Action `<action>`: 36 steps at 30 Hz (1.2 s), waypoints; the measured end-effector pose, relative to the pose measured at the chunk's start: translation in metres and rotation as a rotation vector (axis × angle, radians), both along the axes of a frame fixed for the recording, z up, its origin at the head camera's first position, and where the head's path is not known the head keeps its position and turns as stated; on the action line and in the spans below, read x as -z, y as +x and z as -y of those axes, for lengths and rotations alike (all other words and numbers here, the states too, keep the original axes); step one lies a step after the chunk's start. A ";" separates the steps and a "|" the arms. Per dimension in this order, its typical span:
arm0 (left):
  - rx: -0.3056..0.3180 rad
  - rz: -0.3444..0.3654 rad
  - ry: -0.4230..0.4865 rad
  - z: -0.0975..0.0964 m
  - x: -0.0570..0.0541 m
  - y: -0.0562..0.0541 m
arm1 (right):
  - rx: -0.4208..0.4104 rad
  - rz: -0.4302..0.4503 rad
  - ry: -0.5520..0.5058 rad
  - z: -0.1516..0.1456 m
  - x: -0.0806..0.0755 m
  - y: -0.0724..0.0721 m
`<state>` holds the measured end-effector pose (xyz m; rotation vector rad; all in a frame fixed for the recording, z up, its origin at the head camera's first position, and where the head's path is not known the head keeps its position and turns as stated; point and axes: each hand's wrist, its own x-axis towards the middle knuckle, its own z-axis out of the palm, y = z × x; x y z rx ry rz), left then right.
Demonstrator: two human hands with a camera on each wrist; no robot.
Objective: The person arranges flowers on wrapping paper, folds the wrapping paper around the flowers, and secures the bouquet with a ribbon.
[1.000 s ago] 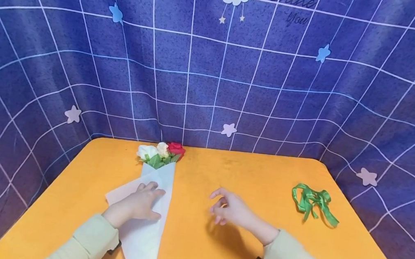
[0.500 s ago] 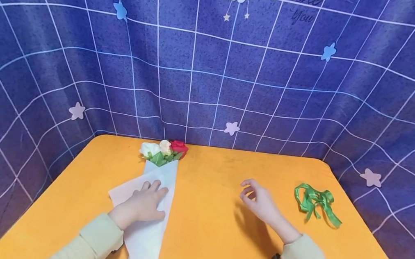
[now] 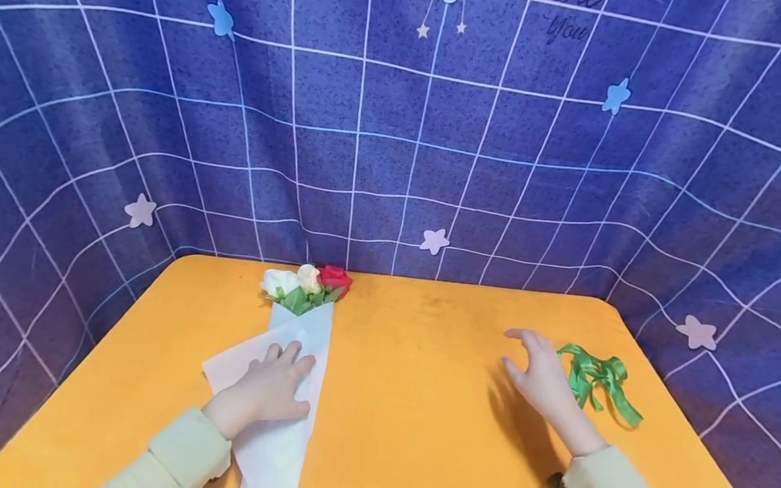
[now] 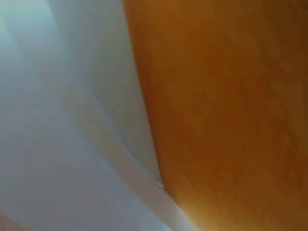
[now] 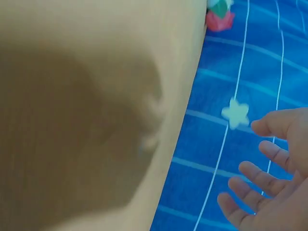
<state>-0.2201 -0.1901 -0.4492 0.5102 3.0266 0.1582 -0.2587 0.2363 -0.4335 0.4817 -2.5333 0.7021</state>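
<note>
My left hand [image 3: 271, 390] rests with spread fingers on pale wrapping paper [image 3: 275, 451], which is folded around a small bouquet. Out of the paper's far end show a white flower [image 3: 279, 282], a cream rose [image 3: 308, 277] and a red rose [image 3: 334, 276] with green leaves. The left wrist view holds mostly the folded paper [image 4: 57, 144]. Over the table on the right, my right hand [image 3: 542, 377] is held with nothing in it, fingers apart and relaxed. Just beyond it lies a loose heap of green ribbon [image 3: 617, 399], partly hidden by the hand.
An orange tabletop [image 3: 403, 416] carries everything. Behind it and at both sides hangs a blue curtain [image 3: 383, 166] with a white grid, stars and clouds. In the right wrist view, the table edge and curtain [image 5: 202, 144] appear beside the hand.
My right hand has moved right across the table, from near the middle to beside the green ribbon, and its fingers have spread. My left hand has stayed on the paper.
</note>
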 end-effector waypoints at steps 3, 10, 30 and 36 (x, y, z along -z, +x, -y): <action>-0.004 0.005 -0.003 0.000 -0.002 0.002 | 0.035 -0.031 0.034 -0.014 0.000 -0.004; -0.005 -0.002 0.009 0.001 -0.001 0.004 | 0.105 -0.016 0.059 -0.043 0.010 -0.012; 0.008 -0.005 0.006 0.000 0.000 0.003 | 0.291 0.229 0.161 -0.081 0.019 -0.018; 0.007 0.007 -0.004 -0.002 0.001 0.001 | 0.237 0.259 0.143 -0.074 0.013 -0.020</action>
